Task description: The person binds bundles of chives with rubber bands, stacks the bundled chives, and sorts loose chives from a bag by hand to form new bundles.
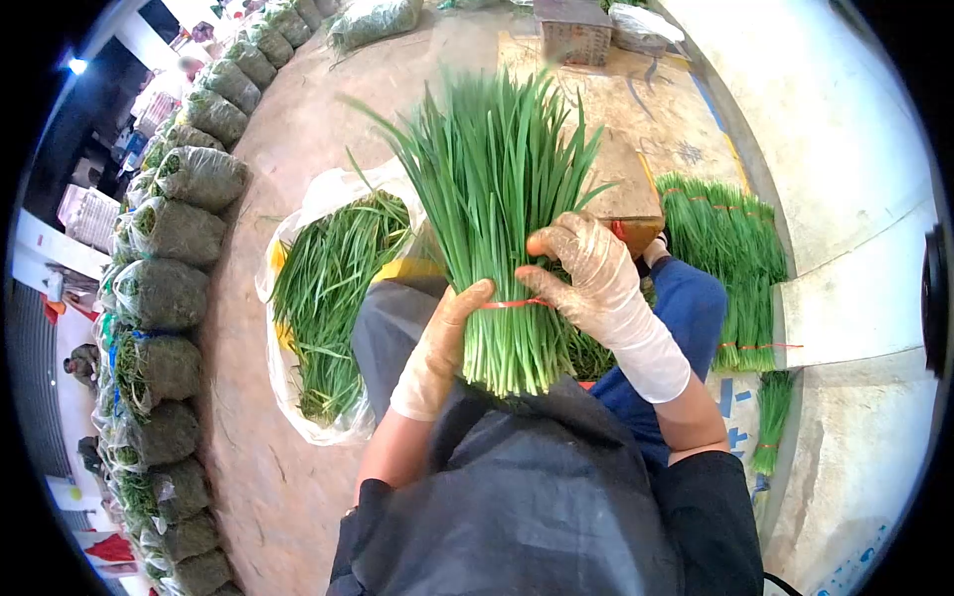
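Observation:
A thick bunch of garlic chives [497, 189] stands upright before me, pale cut stems at the bottom and green leaves fanning upward. A thin red tie [512, 303] circles its lower part. My left hand [438, 348], in a thin whitish glove, is closed around the bunch's left side, the thumb lying near the tie. On the other side my right hand [591, 281], gloved too, has thumb and forefinger apart at the leaves just above the tie. Its other fingers are bent and partly hidden.
Loose chives lie in an open white bag [268, 268] at my left. Tied bunches [725, 268] are lined up at right, with a smaller bunch [773, 422] nearer. A wooden box [624, 189] stands ahead. Several stuffed clear bags [184, 233] line the far left.

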`<action>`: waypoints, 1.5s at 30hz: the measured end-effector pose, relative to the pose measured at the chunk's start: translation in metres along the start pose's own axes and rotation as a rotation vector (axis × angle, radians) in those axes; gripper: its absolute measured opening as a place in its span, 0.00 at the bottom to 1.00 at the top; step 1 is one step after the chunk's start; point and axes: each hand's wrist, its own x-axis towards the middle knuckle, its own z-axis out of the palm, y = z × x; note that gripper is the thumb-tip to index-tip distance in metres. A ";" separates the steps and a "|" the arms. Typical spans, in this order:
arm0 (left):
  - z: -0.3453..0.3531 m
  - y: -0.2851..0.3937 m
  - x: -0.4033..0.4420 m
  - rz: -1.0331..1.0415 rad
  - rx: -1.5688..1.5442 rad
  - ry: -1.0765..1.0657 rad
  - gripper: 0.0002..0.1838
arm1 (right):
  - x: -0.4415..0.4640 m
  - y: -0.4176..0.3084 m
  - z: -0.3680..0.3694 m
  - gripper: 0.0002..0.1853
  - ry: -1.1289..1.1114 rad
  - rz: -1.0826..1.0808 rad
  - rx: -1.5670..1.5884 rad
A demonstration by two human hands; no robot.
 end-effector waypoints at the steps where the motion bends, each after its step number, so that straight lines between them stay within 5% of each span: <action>1: -0.001 0.002 -0.003 0.006 0.005 -0.007 0.31 | 0.003 -0.001 0.000 0.12 0.041 -0.076 -0.024; 4: -0.008 0.005 -0.014 -0.132 -0.143 0.008 0.34 | 0.009 -0.001 -0.004 0.08 0.044 0.003 0.140; 5: -0.006 0.010 -0.018 -0.183 -0.231 -0.022 0.34 | 0.016 0.013 -0.006 0.08 0.189 -0.056 -0.078; 7: -0.008 0.012 -0.025 -0.227 -0.307 -0.070 0.37 | 0.022 0.047 -0.020 0.12 0.436 0.294 0.180; 8: -0.005 0.013 -0.029 -0.229 -0.307 -0.068 0.37 | 0.022 0.067 -0.031 0.12 0.311 0.472 0.154; 10: 0.005 0.020 -0.036 -0.191 -0.218 -0.116 0.39 | 0.009 0.070 -0.031 0.14 0.035 0.371 -0.577; 14: 0.006 0.019 -0.037 -0.213 -0.280 -0.117 0.41 | -0.005 0.010 -0.031 0.19 0.029 -0.207 -0.082; 18: 0.008 0.018 -0.037 -0.237 -0.327 -0.091 0.37 | -0.002 -0.003 -0.017 0.20 -0.059 -0.241 -0.226; 22: -0.007 0.015 -0.040 -0.139 -0.022 0.112 0.27 | -0.007 0.009 -0.006 0.15 -0.213 -0.334 -0.376; 26: -0.012 0.019 -0.026 -0.300 -0.221 0.001 0.29 | 0.003 0.016 0.002 0.09 -0.065 -0.534 -0.404; 31: -0.006 0.016 -0.020 -0.202 -0.229 0.046 0.29 | 0.009 0.018 -0.005 0.09 -0.099 -0.448 -0.428; 32: -0.003 0.015 -0.022 -0.181 -0.216 0.050 0.29 | 0.016 0.010 -0.018 0.10 0.052 -0.413 -0.417; 33: -0.009 0.010 -0.016 -0.216 -0.294 -0.028 0.30 | 0.015 0.002 -0.028 0.10 0.065 -0.168 -0.532; 34: -0.006 0.008 -0.015 -0.215 -0.342 -0.099 0.32 | 0.007 0.015 -0.030 0.11 0.284 -0.120 -0.425; 35: 0.002 0.007 -0.016 -0.163 -0.311 -0.096 0.34 | 0.001 0.012 -0.042 0.24 0.095 0.381 -0.105; 36: 0.007 0.004 -0.018 -0.095 -0.273 -0.100 0.36 | -0.012 0.009 -0.038 0.24 0.071 0.413 -0.104; 37: 0.005 -0.002 -0.016 -0.103 -0.276 -0.098 0.36 | -0.016 0.008 -0.029 0.34 0.044 0.444 0.281; 39: -0.011 -0.010 0.009 0.241 0.145 -0.095 0.37 | -0.013 0.005 -0.005 0.59 -0.068 0.417 0.959; 40: -0.023 -0.011 0.019 0.245 0.155 -0.102 0.37 | -0.011 0.002 0.001 0.61 -0.171 0.345 0.752; 42: -0.040 -0.010 0.034 0.351 0.670 -0.057 0.34 | -0.009 -0.007 0.016 0.60 -0.068 0.407 0.765; 43: 0.002 0.010 0.021 0.350 0.181 -0.061 0.29 | -0.014 -0.003 0.024 0.60 -0.065 0.406 0.766; 45: 0.000 0.013 0.034 0.440 0.390 -0.003 0.30 | -0.015 0.011 0.036 0.43 0.031 0.387 0.866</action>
